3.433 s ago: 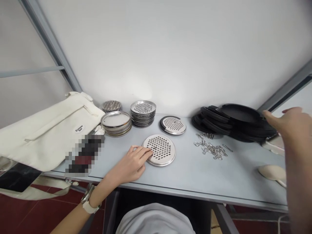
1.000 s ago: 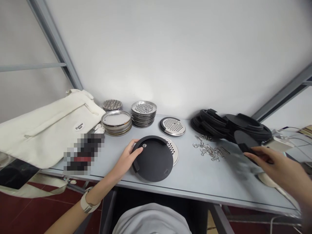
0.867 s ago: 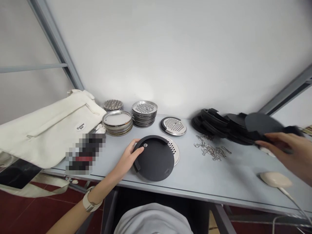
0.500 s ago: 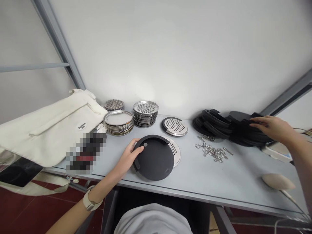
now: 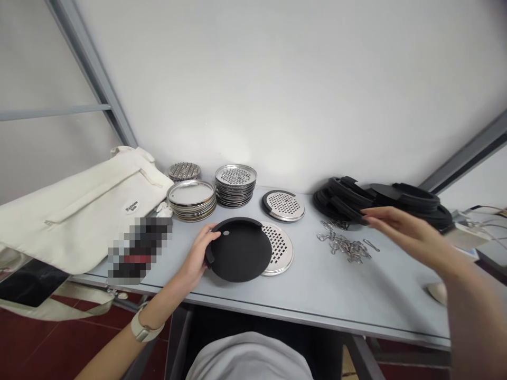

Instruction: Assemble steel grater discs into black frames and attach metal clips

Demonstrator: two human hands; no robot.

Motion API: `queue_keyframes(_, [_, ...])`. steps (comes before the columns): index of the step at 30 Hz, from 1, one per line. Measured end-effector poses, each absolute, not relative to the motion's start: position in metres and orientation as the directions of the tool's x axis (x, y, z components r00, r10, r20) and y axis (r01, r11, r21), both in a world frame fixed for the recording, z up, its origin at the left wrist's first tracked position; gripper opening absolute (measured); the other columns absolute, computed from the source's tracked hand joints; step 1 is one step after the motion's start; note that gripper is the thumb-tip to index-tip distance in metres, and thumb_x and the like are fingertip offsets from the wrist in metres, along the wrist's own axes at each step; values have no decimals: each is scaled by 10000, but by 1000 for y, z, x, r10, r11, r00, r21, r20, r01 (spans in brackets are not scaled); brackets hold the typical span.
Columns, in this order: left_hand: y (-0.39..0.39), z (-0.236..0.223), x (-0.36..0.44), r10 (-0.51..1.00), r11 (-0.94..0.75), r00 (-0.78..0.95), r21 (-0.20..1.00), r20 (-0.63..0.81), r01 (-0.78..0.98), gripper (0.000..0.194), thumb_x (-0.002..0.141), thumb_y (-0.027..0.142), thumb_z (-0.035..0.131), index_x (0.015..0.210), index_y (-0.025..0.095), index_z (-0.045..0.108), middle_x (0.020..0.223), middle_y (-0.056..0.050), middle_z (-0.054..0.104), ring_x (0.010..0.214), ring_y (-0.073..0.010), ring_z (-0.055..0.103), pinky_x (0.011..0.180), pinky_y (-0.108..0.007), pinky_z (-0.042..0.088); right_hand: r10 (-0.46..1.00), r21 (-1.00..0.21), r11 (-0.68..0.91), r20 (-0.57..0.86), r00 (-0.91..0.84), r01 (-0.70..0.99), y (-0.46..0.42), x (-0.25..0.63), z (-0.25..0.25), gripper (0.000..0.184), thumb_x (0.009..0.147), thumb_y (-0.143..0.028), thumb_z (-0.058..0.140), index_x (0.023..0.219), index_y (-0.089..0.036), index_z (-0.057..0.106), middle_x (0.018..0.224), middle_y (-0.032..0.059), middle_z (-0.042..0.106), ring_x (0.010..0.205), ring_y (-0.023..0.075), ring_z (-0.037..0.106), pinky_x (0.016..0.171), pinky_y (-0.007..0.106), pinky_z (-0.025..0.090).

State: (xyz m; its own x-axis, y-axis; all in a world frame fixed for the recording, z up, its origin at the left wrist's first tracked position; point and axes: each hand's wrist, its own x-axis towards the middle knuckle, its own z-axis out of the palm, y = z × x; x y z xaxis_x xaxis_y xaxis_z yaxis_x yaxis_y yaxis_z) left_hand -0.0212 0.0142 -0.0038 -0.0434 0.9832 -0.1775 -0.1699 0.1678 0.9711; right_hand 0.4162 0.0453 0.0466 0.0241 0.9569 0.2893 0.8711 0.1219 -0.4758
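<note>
left hand (image 5: 199, 252): gripped the black disc (image 5: 241, 250) by its left rim, with the thumb over the top face beside a small round hole.
black disc: lay toward the near edge of the table (image 5: 317, 295), left of the middle, and overlapped the left part of the perforated metal disc (image 5: 282, 250); showed a raised rim round part of its edge.
perforated metal disc: rested flat on the table, rows of slots upward.
right hand (image 5: 400, 229): reached in from the right edge, unclenched, fingers extended near the front of the black pile (image 5: 344, 200); could not tell touching from just short of it.
black pile: sat at the back edge toward the right corner, in loose, uneven heaps.
metal clips (image 5: 348, 248): lay scattered on the table in front of the black pile, just left of the right hand.
black-rimmed perforated disc (image 5: 285, 205): rested behind the perforated metal disc, near the back edge.
grater plate stack (image 5: 236, 184): stood near the back edge, left of the black-rimmed perforated disc.
plain plate stack (image 5: 191, 199): stood just left and a little forward of the grater plate stack.
spiked plate stack (image 5: 184, 170): stood behind the plain plate stack, partly hidden.
cream bag (image 5: 91, 211): covered the left end of the table and hung past the near left corner.
beige object (image 5: 437, 291): lay toward the near right corner, partly hidden behind the right forearm.
</note>
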Motion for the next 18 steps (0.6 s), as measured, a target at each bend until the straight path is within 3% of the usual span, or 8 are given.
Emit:
queue_keyframes(2, [15, -1, -27, 980, 147, -110, 979, -163, -140, 378, 780, 386, 570, 1120, 222, 554, 914, -4, 648, 806, -171, 623, 578, -197, 438, 983, -606, 181, 84, -164, 774, 45, 374, 44, 460, 830, -580, 523, 1166, -267, 551, 1118, 75, 656, 987, 206, 632, 837, 300, 513])
queue_keyframes(5, [17, 1, -38, 970, 69, -230, 997, -77, -43, 419, 792, 411, 550, 1171, 241, 502, 948, -8, 625, 736, -156, 610, 523, -190, 416, 958, -647, 74, -166, -235, 759, 53, 311, 35, 645, 753, -645, 574, 1223, -212, 484, 1051, 98, 664, 928, 230, 639, 786, 327, 525])
queue_keyframes(8, [18, 5, -50, 929, -54, -345, 971, 134, 232, 470, 818, 433, 521, 1236, 244, 418, 1025, -41, 595, 760, -176, 604, 555, -229, 448, 944, -607, 44, -235, -232, 793, 62, 265, 24, 759, 671, -657, 650, 1200, -138, 481, 1037, 133, 654, 901, 250, 626, 754, 330, 506])
queue_keyframes(10, [18, 8, -56, 880, -175, -316, 861, 354, 477, 454, 833, 406, 500, 1233, 213, 406, 1127, -78, 564, 913, -213, 593, 706, -289, 483, 964, -566, 52, -187, -189, 823, 66, 247, 18, 753, 653, -651, 668, 1153, -116, 493, 1014, 142, 650, 878, 251, 615, 698, 313, 491])
queue_keyframes(12, [17, 11, -60, 856, -206, -249, 740, 454, 641, 426, 851, 382, 465, 1227, 191, 402, 1139, -95, 564, 978, -243, 581, 812, -347, 469, 961, -539, 35, -213, -177, 842, 69, 240, 16, 696, 646, -643, 679, 1077, -118, 527, 971, 133, 654, 837, 240, 610, 659, 299, 473])
queue_keyframes(18, [14, 14, -62, 939, -78, -154, 624, 308, 778, 411, 889, 390, 389, 1240, 178, 409, 1068, -116, 629, 927, -283, 622, 775, -367, 476, 929, -633, 11, -279, -242, 774, 84, 247, 12, 575, 545, -621, 747, 861, -165, 594, 842, 46, 653, 767, 203, 583, 602, 268, 425])
